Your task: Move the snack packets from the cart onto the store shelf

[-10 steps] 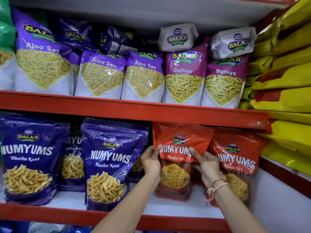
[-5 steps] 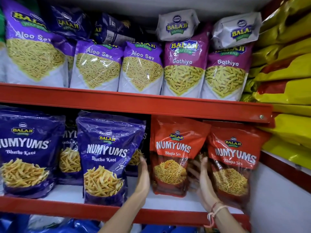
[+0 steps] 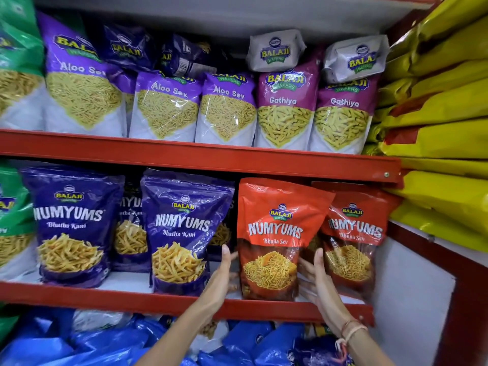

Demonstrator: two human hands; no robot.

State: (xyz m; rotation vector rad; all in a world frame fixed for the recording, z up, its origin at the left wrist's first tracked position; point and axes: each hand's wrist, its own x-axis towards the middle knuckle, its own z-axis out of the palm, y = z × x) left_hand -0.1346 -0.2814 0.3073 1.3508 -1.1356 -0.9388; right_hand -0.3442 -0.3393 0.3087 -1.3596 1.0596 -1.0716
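Observation:
A red Numyums Bhujia Sev packet (image 3: 277, 233) stands upright at the front of the lower red shelf (image 3: 105, 297). My left hand (image 3: 223, 276) cups its lower left side, thumb up, fingers touching the edge. At the lower right side, my right hand (image 3: 318, 281) reaches its fingers behind the packet. Just to the right stands a second red Bhujia Sev packet (image 3: 352, 247), partly overlapped by the first. The cart is out of view.
Purple Numyums Bhatha Kani packets (image 3: 182, 233) fill the shelf to the left. Aloo Sev and Gathiya packets (image 3: 285, 114) line the upper shelf (image 3: 184, 157). Yellow bags (image 3: 443, 107) are stacked at the right. Blue packets (image 3: 105, 342) lie below.
My hands slid from the red packet's top down to its lower sides and now touch it. The view shifted slightly.

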